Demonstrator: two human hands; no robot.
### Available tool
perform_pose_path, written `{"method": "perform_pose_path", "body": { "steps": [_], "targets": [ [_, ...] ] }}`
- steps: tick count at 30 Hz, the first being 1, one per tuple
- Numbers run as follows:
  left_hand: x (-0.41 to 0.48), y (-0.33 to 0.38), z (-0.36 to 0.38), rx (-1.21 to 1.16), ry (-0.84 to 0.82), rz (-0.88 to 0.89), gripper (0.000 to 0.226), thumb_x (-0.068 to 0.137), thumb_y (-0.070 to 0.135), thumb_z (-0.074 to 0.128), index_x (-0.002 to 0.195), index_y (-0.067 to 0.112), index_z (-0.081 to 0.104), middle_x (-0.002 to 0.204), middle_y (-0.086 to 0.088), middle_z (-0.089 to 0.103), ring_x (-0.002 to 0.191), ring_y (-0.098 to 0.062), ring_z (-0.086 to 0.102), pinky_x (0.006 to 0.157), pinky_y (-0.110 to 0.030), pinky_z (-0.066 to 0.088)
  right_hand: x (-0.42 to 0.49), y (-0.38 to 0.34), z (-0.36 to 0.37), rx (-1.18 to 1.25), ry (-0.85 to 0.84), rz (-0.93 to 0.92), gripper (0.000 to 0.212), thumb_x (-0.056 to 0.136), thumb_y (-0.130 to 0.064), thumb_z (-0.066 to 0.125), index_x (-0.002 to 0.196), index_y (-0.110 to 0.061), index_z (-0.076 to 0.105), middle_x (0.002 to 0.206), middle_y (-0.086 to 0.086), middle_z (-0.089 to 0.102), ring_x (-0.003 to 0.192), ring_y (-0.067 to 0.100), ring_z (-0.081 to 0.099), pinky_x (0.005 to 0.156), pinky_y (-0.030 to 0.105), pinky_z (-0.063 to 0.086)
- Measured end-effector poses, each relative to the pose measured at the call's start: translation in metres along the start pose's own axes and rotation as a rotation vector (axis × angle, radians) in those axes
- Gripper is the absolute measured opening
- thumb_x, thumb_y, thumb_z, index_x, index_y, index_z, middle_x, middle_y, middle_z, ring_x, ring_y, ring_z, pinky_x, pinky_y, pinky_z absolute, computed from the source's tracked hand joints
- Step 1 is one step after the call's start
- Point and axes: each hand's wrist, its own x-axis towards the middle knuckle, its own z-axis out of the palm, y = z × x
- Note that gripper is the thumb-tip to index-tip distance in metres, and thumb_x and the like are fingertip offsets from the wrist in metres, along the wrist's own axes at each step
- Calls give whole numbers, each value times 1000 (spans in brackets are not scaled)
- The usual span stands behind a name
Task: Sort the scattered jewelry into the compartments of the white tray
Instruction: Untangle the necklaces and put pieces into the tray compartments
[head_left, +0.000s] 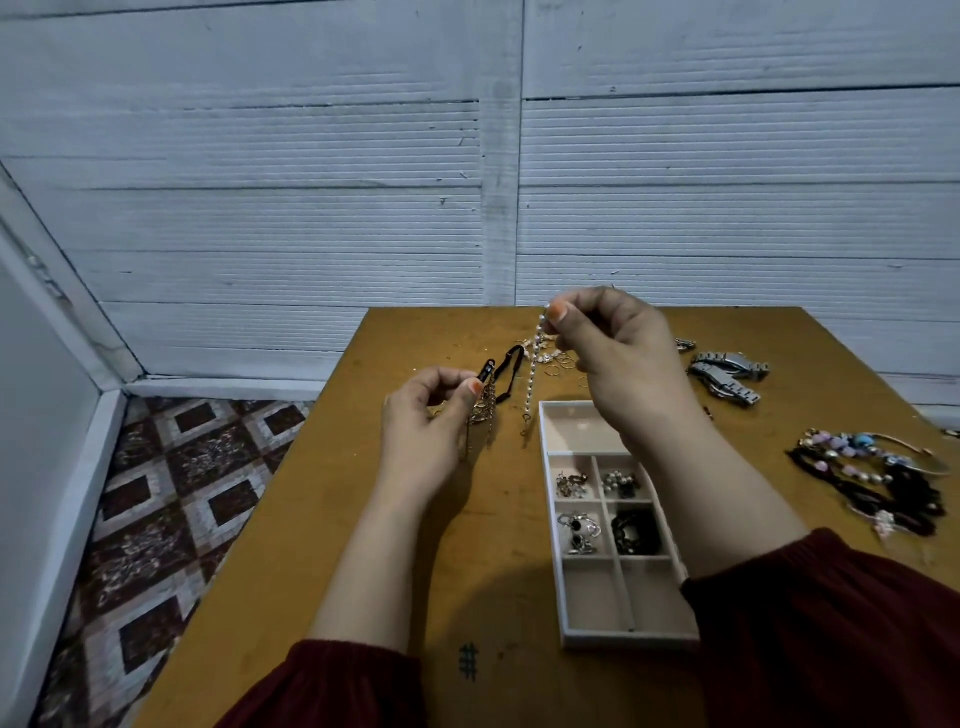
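Note:
My right hand (615, 343) pinches the top of a pearl chain (533, 371), which hangs straight down above the table just left of the white tray (561, 582). My left hand (434, 415) pinches a tangle of gold chain with a black cord (488, 400), lifted off the table. The tray has several compartments. Four of the middle ones hold earrings, pearl pieces, silver rings and a dark bracelet (635, 531). The large far compartment and the two near ones hold nothing.
Gold rings (558, 364) lie scattered behind the hands. Silver watches (730, 375) lie at the far right, and a heap of beaded necklaces (872, 480) sits near the right edge. The wooden table (322, 545) stands against a white panelled wall, with patterned floor at left.

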Motion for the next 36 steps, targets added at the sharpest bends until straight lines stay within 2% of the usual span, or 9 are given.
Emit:
{"method": "perform_pose_path", "body": {
  "steps": [2, 5, 9, 12, 16, 20, 26, 32, 36],
  "targets": [
    [-4, 7, 1, -18, 5, 8, 13, 89, 14, 65, 82, 25, 65, 82, 7, 65, 75, -4, 56, 68, -12, 46, -5, -4, -3, 11, 2, 5, 4, 92, -13, 59, 89, -14, 61, 81, -2, 63, 60, -12, 55, 56, 3, 40],
    [-10, 22, 3, -95, 4, -2, 9, 90, 10, 63, 85, 18, 64, 81, 0, 62, 71, -6, 54, 57, -8, 44, -12, -10, -8, 24, 14, 2, 3, 92, -13, 59, 90, -12, 61, 80, -3, 63, 59, -12, 55, 56, 4, 40],
    [-15, 38, 5, -119, 6, 10, 10, 90, 13, 63, 84, 20, 65, 82, -1, 64, 77, -10, 55, 70, -15, 46, -21, -19, -17, 30, 35, -11, 10, 92, -13, 59, 83, -18, 61, 77, -6, 64, 60, -11, 57, 56, 4, 41],
    [-19, 48, 8, -140, -1, 24, 12, 90, 13, 63, 83, 21, 65, 81, -1, 63, 77, -10, 54, 72, -19, 45, -28, -26, -24, 41, 47, -19, 10, 92, -15, 59, 83, -19, 61, 76, -6, 64, 60, -10, 56, 57, 5, 41],
    [-30, 62, 13, -149, -13, 42, 12, 90, 12, 63, 82, 20, 65, 72, 5, 60, 67, -4, 51, 65, -18, 44, -36, -33, -34, 46, 67, -32, 11, 92, -15, 59, 82, -19, 62, 75, -7, 64, 60, -8, 57, 57, 6, 41],
    [-43, 77, 18, -179, -23, 50, 10, 90, 11, 63, 83, 18, 65, 73, 7, 61, 62, 5, 51, 64, -12, 44, -45, -39, -43, 74, 84, -40, 9, 92, -13, 59, 84, -16, 61, 75, -6, 64, 59, -9, 57, 58, 6, 42],
    [-60, 99, 23, -194, -42, 95, 5, 89, 12, 63, 86, 15, 66, 78, 7, 65, 68, 7, 57, 68, -10, 46, -60, -45, -57, 84, 114, -53, 10, 92, -12, 59, 83, -16, 61, 75, -3, 63, 60, -8, 56, 58, 6, 42],
    [-73, 115, 27, -234, -38, 96, 10, 88, 12, 64, 80, 19, 65, 63, 16, 62, 59, 7, 53, 62, -11, 43, -75, -44, -70, 108, 121, -64, 8, 91, -10, 60, 84, -13, 62, 75, -2, 63, 62, -7, 57, 61, 7, 44],
    [-82, 119, 30, -237, -33, 87, 10, 88, 11, 64, 80, 17, 65, 68, 12, 62, 60, 7, 52, 62, -11, 43, -83, -41, -76, 116, 125, -58, 3, 90, -9, 60, 89, -8, 62, 77, -1, 63, 63, -6, 56, 62, 7, 44]
  ]
}}
